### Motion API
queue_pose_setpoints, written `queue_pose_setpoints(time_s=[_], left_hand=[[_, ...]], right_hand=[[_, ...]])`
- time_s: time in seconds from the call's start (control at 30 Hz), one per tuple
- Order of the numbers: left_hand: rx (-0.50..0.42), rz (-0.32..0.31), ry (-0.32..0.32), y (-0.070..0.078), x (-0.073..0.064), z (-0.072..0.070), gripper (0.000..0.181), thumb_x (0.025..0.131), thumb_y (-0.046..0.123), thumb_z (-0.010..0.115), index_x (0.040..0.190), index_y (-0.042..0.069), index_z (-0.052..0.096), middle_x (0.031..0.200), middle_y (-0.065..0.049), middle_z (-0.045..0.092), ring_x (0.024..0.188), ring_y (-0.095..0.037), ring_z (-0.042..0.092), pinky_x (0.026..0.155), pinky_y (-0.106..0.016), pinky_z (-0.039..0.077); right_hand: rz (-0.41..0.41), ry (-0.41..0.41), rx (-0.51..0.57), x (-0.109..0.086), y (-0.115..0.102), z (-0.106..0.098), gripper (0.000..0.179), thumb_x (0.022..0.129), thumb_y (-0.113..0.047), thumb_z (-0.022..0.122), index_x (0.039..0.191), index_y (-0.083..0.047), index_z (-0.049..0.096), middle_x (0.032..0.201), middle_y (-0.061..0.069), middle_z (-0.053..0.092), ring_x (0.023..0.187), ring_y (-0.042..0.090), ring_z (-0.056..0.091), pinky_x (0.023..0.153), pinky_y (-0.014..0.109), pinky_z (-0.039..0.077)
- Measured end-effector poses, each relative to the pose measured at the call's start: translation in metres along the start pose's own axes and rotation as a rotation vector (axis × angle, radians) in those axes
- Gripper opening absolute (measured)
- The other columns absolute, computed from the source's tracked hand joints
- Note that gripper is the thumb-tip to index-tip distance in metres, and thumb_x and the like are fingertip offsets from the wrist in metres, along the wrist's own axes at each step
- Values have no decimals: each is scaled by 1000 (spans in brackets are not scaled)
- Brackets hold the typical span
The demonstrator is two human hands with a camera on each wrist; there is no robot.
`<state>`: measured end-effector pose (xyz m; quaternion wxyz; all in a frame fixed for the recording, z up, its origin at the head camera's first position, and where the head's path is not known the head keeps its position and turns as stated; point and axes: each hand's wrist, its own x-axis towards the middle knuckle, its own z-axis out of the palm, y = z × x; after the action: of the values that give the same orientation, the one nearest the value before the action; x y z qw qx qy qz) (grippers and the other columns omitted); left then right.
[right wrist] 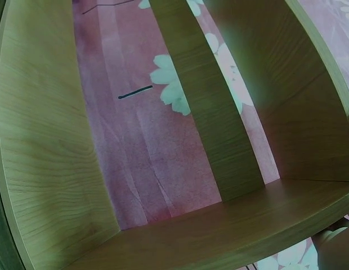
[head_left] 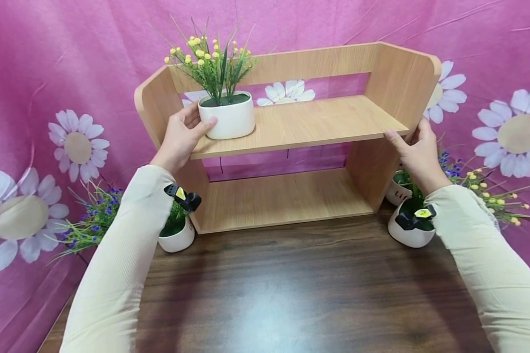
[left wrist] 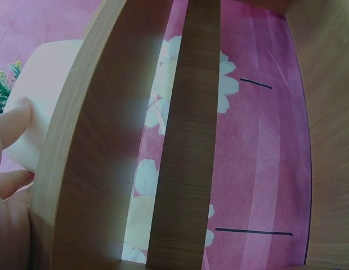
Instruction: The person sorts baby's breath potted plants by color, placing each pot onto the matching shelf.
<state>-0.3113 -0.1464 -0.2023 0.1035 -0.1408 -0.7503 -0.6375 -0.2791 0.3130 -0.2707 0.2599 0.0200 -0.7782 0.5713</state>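
A white oval pot [head_left: 229, 119] with grass and yellow flowers stands on the left end of the upper board of a two-tier wooden desk shelf [head_left: 318, 117]. My left hand [head_left: 181, 135] holds this pot at its left side, thumb on the front and fingers partly hidden behind it. The left wrist view shows the thumb against the white pot [left wrist: 50, 73] beyond the upper board's edge. At the shelf's right side, my right hand [head_left: 419, 154] grips the side panel, its thumb at the upper board's front corner. Only part of that hand [right wrist: 336, 247] appears in the right wrist view.
Other white pots flank the shelf on the dark wooden table [head_left: 265, 284]: one at the left [head_left: 176, 240], one at the front right [head_left: 410, 233], and a lettered pot [head_left: 396, 192] behind that. A pink flowered cloth [head_left: 490, 49] hangs behind.
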Motion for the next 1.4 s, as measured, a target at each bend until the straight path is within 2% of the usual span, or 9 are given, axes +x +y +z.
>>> queue_pose_setpoints(time_s=[0.37, 0.57, 0.7, 0.87, 1.07, 1.23, 1.4], left_hand=[[0, 25, 61, 2, -4, 2, 73, 90, 10, 66, 149, -2, 25, 154, -15, 31, 139, -20, 33, 109, -22, 32], [60, 35, 88, 6, -9, -4, 74, 90, 17, 67, 149, 0, 27, 152, -16, 34, 139, -22, 33, 112, -28, 31], [100, 36, 97, 9, -17, -7, 75, 89, 21, 68, 150, 3, 28, 152, -13, 35, 140, -21, 31, 113, -28, 28], [108, 56, 95, 16, -31, -7, 75, 88, 22, 70, 150, 8, 30, 152, -9, 36, 140, -16, 31, 114, -30, 28], [129, 116, 51, 24, -50, -11, 74, 86, 19, 72, 149, 12, 34, 151, -8, 38, 139, -15, 33, 112, -35, 32], [182, 145, 30, 29, -72, -21, 72, 86, 20, 72, 148, 16, 37, 150, -5, 40, 138, -15, 35, 110, -37, 35], [273, 121, 43, 33, -97, -38, 72, 87, 22, 72, 149, 23, 35, 151, -4, 39, 137, -21, 38, 108, -36, 37]], right_hand=[[10, -7, -1, -2, -1, 0, 66, 93, -24, 63, 148, -19, 28, 148, 12, 37, 129, 14, 39, 114, 38, 28], [18, -14, -20, -2, -1, 0, 66, 93, -26, 62, 149, -20, 27, 149, 12, 36, 130, 14, 39, 114, 39, 28], [14, -9, -20, -3, -2, 0, 65, 93, -25, 62, 148, -19, 28, 148, 13, 37, 128, 14, 41, 114, 38, 29], [14, -18, -25, -3, -2, 0, 65, 93, -26, 61, 148, -20, 27, 149, 12, 36, 129, 14, 40, 114, 39, 28], [24, -20, -18, -4, -3, -1, 66, 93, -27, 62, 148, -22, 27, 151, 9, 34, 131, 15, 38, 115, 41, 25], [13, -16, -13, -3, -2, 0, 65, 93, -26, 61, 148, -20, 28, 150, 10, 35, 130, 14, 39, 115, 40, 27], [14, -17, 7, -3, -2, 1, 65, 93, -25, 62, 148, -20, 27, 150, 10, 34, 131, 15, 38, 115, 41, 25]])
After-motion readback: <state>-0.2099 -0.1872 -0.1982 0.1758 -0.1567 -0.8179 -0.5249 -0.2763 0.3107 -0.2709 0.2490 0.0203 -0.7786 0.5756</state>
